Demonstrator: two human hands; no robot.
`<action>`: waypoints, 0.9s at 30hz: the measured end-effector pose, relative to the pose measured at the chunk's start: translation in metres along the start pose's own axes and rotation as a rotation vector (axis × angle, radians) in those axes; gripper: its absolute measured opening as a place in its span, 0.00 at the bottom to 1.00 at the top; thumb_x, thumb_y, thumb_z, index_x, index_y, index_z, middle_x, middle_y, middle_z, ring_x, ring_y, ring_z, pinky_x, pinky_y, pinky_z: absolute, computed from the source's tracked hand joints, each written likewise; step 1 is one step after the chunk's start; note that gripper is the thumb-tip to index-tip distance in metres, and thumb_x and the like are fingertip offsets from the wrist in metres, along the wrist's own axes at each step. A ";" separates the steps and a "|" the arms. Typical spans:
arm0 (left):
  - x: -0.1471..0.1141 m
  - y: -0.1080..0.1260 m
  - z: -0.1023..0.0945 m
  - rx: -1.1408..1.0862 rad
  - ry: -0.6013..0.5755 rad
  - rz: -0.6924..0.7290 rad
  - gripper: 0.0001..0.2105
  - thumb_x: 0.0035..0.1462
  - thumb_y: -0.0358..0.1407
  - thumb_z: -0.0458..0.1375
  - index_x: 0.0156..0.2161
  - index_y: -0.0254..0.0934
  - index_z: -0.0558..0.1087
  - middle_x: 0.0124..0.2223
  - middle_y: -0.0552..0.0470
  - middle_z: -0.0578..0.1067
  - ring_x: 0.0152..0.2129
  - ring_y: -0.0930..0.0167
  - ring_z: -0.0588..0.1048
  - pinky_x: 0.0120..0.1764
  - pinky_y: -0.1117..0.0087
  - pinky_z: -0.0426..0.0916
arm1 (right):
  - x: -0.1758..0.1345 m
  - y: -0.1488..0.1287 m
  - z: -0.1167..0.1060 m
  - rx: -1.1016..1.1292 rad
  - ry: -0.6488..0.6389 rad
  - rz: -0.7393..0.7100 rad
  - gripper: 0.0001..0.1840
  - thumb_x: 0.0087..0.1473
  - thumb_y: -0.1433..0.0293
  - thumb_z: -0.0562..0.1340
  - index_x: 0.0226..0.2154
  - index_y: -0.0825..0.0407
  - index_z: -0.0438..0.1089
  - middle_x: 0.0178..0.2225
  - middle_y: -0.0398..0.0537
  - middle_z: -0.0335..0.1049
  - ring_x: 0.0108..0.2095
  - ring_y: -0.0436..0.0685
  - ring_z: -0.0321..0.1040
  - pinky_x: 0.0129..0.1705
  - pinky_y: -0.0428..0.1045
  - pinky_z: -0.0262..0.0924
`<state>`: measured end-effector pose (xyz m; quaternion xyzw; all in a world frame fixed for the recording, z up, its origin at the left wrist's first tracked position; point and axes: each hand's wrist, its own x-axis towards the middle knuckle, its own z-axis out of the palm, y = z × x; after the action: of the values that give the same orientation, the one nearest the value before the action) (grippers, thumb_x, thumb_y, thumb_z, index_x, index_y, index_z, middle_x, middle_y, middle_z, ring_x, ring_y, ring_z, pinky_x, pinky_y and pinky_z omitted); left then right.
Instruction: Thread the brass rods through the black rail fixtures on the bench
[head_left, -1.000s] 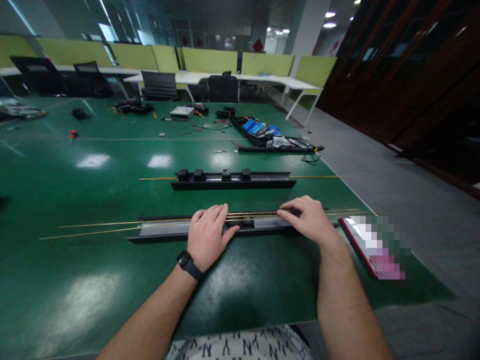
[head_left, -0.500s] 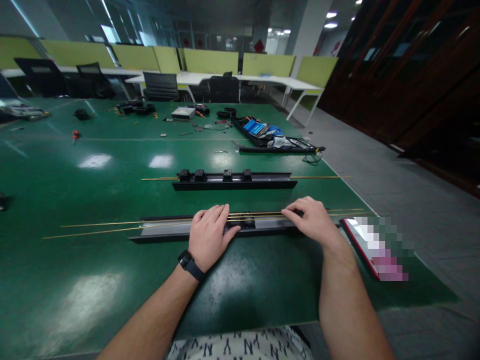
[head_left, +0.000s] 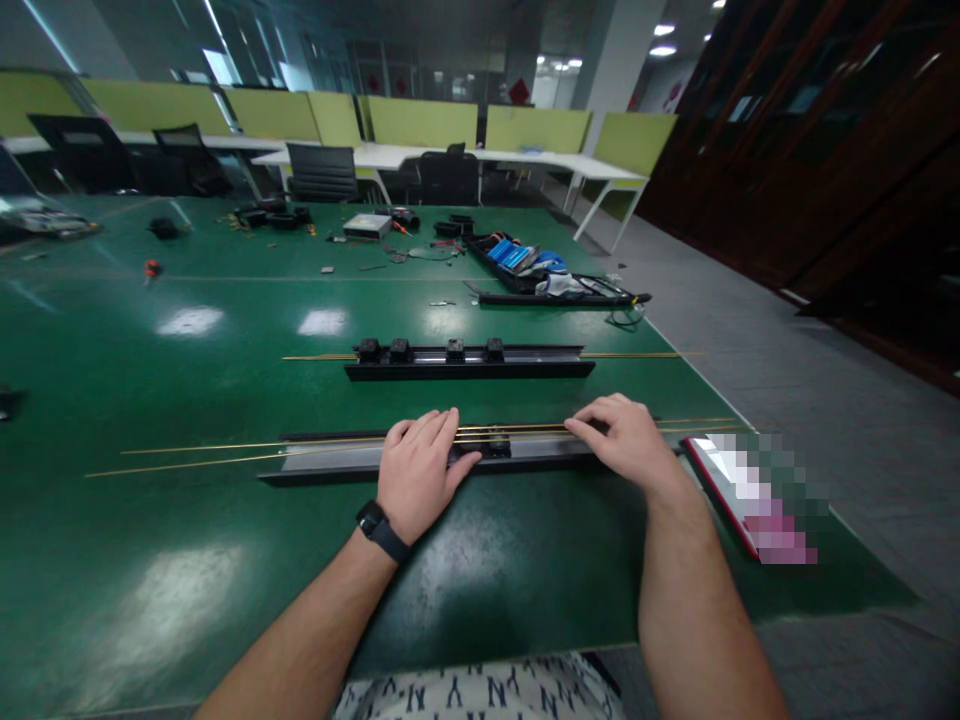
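A long black channel [head_left: 322, 478] with a pale inner floor lies crosswise in front of me. Thin brass rods [head_left: 202, 449] run along it and stick out past both its ends. My left hand [head_left: 420, 465] lies over the channel and the rods, fingers stretched and thumb apart, partly hiding a dark part beneath. Just right of it, a small black block [head_left: 497, 441] sits in the channel under the rods. Farther right, my right hand [head_left: 626, 440] pinches a brass rod between thumb and fingertips; whether more than one is held is hidden.
Beyond lies a second black channel [head_left: 469, 371] with several black blocks and brass rods. A red-edged flat device [head_left: 724, 495], partly pixelated, rests by the green table's [head_left: 540, 580] right edge. Farther back are a black tray [head_left: 495, 265] of blue items and scattered small parts.
My right hand has shifted very slightly right, and the right end of a brass rod reaches slightly farther right. My left hand and the channel look unmoved.
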<state>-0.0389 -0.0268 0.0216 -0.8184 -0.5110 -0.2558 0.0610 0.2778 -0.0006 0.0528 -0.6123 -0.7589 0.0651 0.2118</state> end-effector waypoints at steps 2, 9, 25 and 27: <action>0.000 0.000 0.001 -0.010 0.001 -0.002 0.25 0.67 0.48 0.57 0.63 0.37 0.69 0.57 0.38 0.78 0.57 0.56 0.74 0.55 0.53 0.63 | -0.001 -0.002 -0.001 0.006 -0.010 0.005 0.14 0.61 0.57 0.62 0.30 0.44 0.79 0.35 0.46 0.80 0.41 0.60 0.70 0.46 0.57 0.59; 0.000 0.000 0.001 -0.010 0.002 -0.005 0.25 0.66 0.48 0.57 0.63 0.37 0.69 0.57 0.40 0.78 0.56 0.57 0.74 0.55 0.53 0.62 | 0.000 -0.009 -0.001 0.059 -0.021 -0.028 0.14 0.61 0.57 0.62 0.29 0.44 0.78 0.35 0.46 0.80 0.40 0.60 0.70 0.45 0.57 0.60; -0.001 -0.001 0.000 -0.006 0.003 -0.007 0.25 0.66 0.49 0.57 0.61 0.35 0.70 0.55 0.40 0.79 0.55 0.58 0.75 0.55 0.54 0.62 | -0.005 0.022 -0.012 0.025 0.052 0.000 0.15 0.58 0.57 0.61 0.26 0.45 0.77 0.32 0.47 0.78 0.37 0.60 0.69 0.41 0.54 0.60; 0.000 0.000 0.000 -0.011 0.009 -0.008 0.25 0.66 0.49 0.58 0.60 0.36 0.70 0.55 0.41 0.79 0.55 0.58 0.75 0.55 0.54 0.62 | -0.006 0.031 -0.018 0.012 0.052 0.020 0.15 0.56 0.57 0.61 0.25 0.46 0.76 0.30 0.47 0.77 0.36 0.59 0.69 0.38 0.54 0.59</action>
<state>-0.0394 -0.0268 0.0212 -0.8155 -0.5125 -0.2627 0.0577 0.3139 -0.0014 0.0565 -0.6201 -0.7466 0.0558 0.2344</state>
